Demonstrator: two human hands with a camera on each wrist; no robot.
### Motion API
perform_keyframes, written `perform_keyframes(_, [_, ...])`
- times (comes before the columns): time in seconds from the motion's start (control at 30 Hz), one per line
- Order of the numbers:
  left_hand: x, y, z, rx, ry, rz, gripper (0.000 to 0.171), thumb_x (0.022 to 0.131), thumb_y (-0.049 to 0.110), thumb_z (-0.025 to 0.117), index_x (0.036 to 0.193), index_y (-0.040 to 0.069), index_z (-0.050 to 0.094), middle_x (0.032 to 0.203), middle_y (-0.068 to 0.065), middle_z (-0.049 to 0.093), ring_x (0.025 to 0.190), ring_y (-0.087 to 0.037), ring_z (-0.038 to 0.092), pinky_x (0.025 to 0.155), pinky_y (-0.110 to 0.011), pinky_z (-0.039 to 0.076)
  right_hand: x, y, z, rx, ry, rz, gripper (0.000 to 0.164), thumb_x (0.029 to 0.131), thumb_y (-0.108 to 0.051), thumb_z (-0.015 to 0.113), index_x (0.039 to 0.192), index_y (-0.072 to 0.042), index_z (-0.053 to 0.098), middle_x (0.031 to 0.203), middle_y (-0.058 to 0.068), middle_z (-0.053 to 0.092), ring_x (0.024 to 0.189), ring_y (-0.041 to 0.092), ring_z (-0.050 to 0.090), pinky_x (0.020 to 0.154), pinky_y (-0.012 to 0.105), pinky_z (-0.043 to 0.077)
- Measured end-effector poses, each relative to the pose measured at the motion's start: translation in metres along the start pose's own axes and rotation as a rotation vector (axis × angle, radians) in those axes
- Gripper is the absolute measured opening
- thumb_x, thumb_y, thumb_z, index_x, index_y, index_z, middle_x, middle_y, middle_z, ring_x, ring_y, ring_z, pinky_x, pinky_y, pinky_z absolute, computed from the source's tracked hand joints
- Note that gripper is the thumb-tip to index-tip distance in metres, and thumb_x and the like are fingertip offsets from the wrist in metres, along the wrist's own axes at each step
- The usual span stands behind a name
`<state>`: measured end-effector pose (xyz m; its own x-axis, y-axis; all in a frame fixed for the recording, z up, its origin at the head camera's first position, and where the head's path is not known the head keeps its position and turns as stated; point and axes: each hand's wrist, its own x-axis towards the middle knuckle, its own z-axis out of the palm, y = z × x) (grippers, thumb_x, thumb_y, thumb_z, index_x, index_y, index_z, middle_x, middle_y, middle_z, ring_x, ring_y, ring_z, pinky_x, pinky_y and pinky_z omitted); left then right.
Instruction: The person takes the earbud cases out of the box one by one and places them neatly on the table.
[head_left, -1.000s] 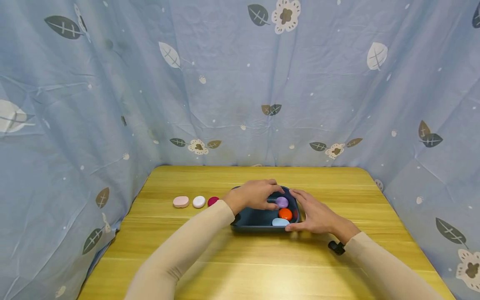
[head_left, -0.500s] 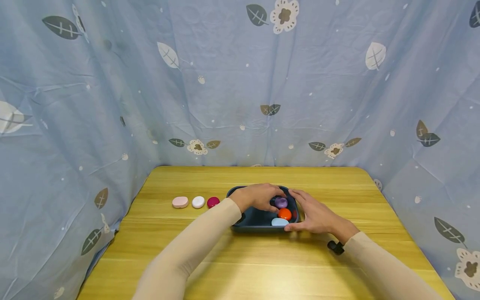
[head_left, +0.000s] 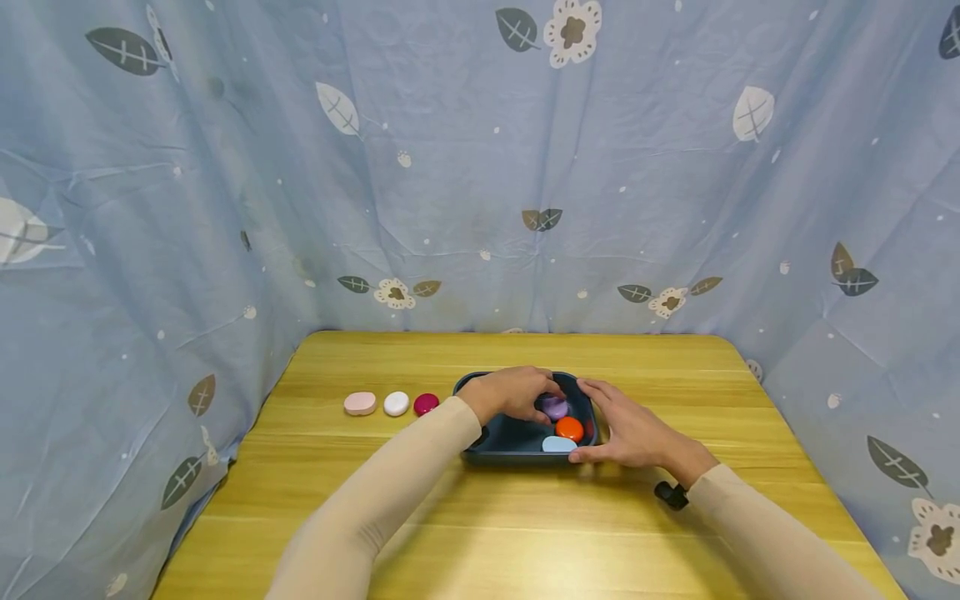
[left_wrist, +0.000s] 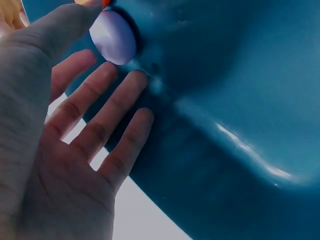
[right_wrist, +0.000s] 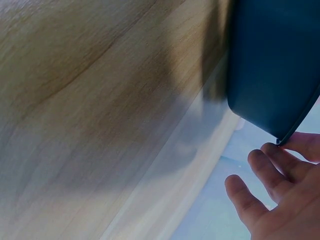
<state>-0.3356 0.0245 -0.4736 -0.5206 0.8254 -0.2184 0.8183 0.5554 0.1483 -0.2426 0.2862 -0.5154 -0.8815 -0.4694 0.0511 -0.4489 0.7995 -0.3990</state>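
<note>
A dark blue tray [head_left: 513, 435] sits on the table; a smooth, glossy purple oval piece [head_left: 554, 409] lies inside near the right end. My left hand [head_left: 513, 393] reaches into the tray from the left and pinches the purple piece between thumb and fingertips. In the left wrist view the fingertips meet the lower edge of that piece, the thumb above it. Beside it in the tray are an orange round piece [head_left: 569, 429] and a pale blue piece [head_left: 559, 444]. My right hand [head_left: 637, 429] holds the tray's right end, thumb at the near corner and fingers at the far one.
Left of the tray, a pink oblong piece [head_left: 360, 403], a white round piece [head_left: 396, 404] and a dark red round piece [head_left: 426, 404] lie in a row on the wooden table [head_left: 570, 533]. A blue patterned curtain [head_left: 465, 183] hangs behind and at both sides.
My left hand first shifted slightly right and lower over the purple piece. The piece has since slid a little left, towards the thumb. The right hand stays on the tray's end.
</note>
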Motion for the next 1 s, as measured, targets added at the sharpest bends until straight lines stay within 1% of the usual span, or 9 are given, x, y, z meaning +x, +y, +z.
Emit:
perform_keyframes(0.13, [0.0005,0.0002,-0.0008,0.018,-0.006,-0.003,0.049,0.109,0.042,0.086,0.153,0.022,0.078,0.141,-0.003,0.074,0.125,-0.017,0.071,0.123,-0.031,0.058,-0.0006,0.0007,-0.0004,0.002,0.004,0.001,0.132,0.089,-0.077,0.09,0.182,-0.002,0.034,0.185,0.027,0.041,0.163,0.054,0.051,0.125,0.074,0.052])
perform_keyframes(0.27, [0.0018,0.0005,0.0002,0.012,0.009,0.014,0.042,0.107,0.038,0.088,0.146,0.022,0.082,0.134,-0.003,0.075,0.117,-0.016,0.07,0.116,-0.029,0.06,-0.0009,0.0012,-0.0002,0.01,0.005,0.004,0.131,0.089,-0.076,0.091,0.182,-0.002,0.034,0.185,0.027,0.041,0.163,0.054,0.051,0.125,0.074,0.052])
perform_keyframes(0.4, [0.0033,0.0002,0.0023,-0.01,0.02,0.026,0.037,0.106,0.031,0.09,0.141,0.021,0.083,0.133,-0.001,0.078,0.114,-0.015,0.069,0.114,-0.028,0.06,0.0,0.001,0.0007,0.006,0.008,0.002,0.132,0.089,-0.077,0.091,0.182,-0.003,0.034,0.184,0.026,0.041,0.163,0.054,0.051,0.126,0.074,0.051])
perform_keyframes(0.57, [0.004,-0.0003,0.0031,-0.055,0.009,0.014,0.032,0.106,0.025,0.09,0.137,0.02,0.081,0.132,0.002,0.081,0.112,-0.013,0.071,0.113,-0.028,0.061,-0.0007,0.0,0.0004,0.014,0.009,0.005,0.132,0.089,-0.077,0.09,0.182,-0.003,0.034,0.185,0.026,0.041,0.164,0.054,0.05,0.126,0.074,0.051])
perform_keyframes(0.77, [0.0043,-0.0005,0.003,-0.051,0.005,0.021,0.03,0.106,0.026,0.09,0.134,0.02,0.08,0.125,0.002,0.08,0.106,-0.013,0.069,0.107,-0.027,0.062,-0.0007,-0.0008,-0.0006,0.023,0.008,0.01,0.132,0.089,-0.078,0.09,0.182,-0.003,0.034,0.185,0.027,0.04,0.164,0.054,0.05,0.126,0.075,0.05])
perform_keyframes(0.87, [0.0037,-0.0004,0.0028,-0.036,0.008,0.027,0.03,0.106,0.027,0.09,0.134,0.02,0.08,0.124,0.003,0.08,0.106,-0.013,0.069,0.108,-0.027,0.062,-0.0005,-0.0006,-0.0006,0.029,0.005,0.014,0.132,0.089,-0.079,0.089,0.182,-0.003,0.034,0.185,0.026,0.04,0.164,0.053,0.05,0.127,0.075,0.05])
perform_keyframes(1.0, [0.0009,0.0004,0.0027,-0.04,0.016,0.024,0.03,0.107,0.028,0.088,0.135,0.021,0.08,0.126,0.004,0.08,0.108,-0.013,0.069,0.111,-0.027,0.061,-0.0009,-0.0004,0.0001,0.035,-0.002,0.022,0.132,0.089,-0.08,0.089,0.183,-0.004,0.033,0.186,0.025,0.039,0.166,0.052,0.049,0.128,0.074,0.049])
